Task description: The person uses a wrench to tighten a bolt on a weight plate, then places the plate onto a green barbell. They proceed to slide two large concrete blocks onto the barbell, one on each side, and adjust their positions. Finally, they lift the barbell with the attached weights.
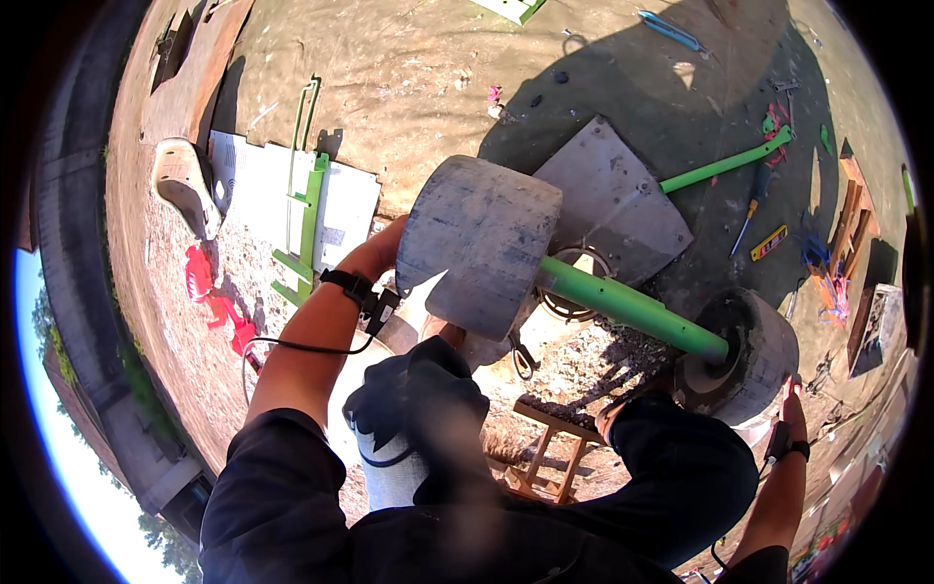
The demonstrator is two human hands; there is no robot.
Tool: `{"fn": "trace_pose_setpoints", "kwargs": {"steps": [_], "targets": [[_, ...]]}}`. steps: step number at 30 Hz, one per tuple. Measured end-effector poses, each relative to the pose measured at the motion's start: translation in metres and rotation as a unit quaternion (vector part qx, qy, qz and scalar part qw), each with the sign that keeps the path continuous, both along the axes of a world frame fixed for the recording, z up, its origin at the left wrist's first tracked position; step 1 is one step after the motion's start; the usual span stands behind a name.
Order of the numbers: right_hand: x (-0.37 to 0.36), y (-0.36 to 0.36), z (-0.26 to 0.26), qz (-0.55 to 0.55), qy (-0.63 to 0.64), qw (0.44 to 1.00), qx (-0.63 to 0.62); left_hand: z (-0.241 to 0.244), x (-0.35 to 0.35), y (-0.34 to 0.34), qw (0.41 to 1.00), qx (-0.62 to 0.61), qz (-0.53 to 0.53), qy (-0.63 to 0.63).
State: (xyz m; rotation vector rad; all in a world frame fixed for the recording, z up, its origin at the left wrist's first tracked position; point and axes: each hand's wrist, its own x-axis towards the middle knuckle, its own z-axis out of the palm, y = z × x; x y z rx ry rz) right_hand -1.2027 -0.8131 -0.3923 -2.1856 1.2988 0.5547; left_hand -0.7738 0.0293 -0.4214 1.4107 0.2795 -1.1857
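Observation:
Two thick grey rollers, likely concrete, stand before me on a green metal tube [620,299]. My left hand [383,248] reaches behind the left roller [481,241], and its fingers are hidden. At the outer rim of the right roller [762,358] is my right hand [793,405], laid against its side. A grey plate [613,190] with bolt heads lies on the ground beyond the tube, and a green bar [730,160] extends from behind its right side. Under the tube a round metal ring [576,285] is partly visible.
A screwdriver [746,219], a yellow spirit level [769,243] and a blue tool [670,31] lie on the ground. Green metal frames [314,212] rest on white sheets at left, near a beige plastic seat [182,182]. A wooden stool [543,460] is close below me.

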Motion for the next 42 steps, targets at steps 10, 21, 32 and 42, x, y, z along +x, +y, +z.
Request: {"fn": "trace_pose_setpoints", "kwargs": {"steps": [10, 21, 32, 42], "targets": [[-0.003, -0.005, -0.005, 0.007, -0.003, 1.0, -0.008, -0.001, -0.002, -0.002, 0.999, -0.017, 0.034, 0.02], [-0.014, -0.016, -0.019, 0.007, -0.043, 0.999, -0.001, -0.005, -0.008, 0.007, 0.991, 0.036, -0.078, -0.1], [-0.022, -0.021, -0.039, -0.085, -0.187, 0.974, 0.1, 0.098, -0.033, 0.013, 0.956, 0.217, -0.165, -0.11], [-0.047, -0.038, -0.063, -0.147, -0.328, 0.903, 0.237, 0.155, -0.019, 0.002, 0.976, 0.154, 0.013, -0.153]]}}
